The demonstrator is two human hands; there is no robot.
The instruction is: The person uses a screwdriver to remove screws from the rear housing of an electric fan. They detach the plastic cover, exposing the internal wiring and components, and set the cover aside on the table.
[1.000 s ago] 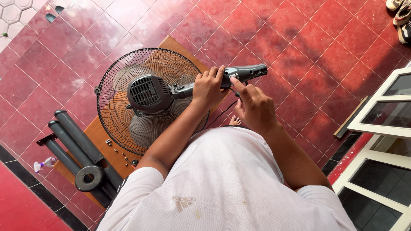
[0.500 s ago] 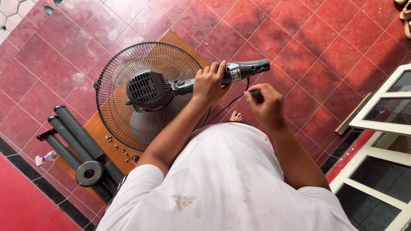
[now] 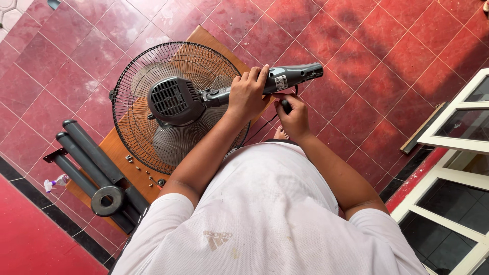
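Left hand point(image 3: 248, 94) clamps the fan neck point(image 3: 285, 80), right hand point(image 3: 291, 116) fisted round a dark tool handle point(image 3: 287, 106); head-heavy and stiff, best held at the neck

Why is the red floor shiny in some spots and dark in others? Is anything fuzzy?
In the head view, daylight makes pale glare patches on the red tiled floor, and soft dark shadows cross it near the top right. The fan and both hands, left hand and right hand, look sharp; straight tile lines bend slightly toward the edges.
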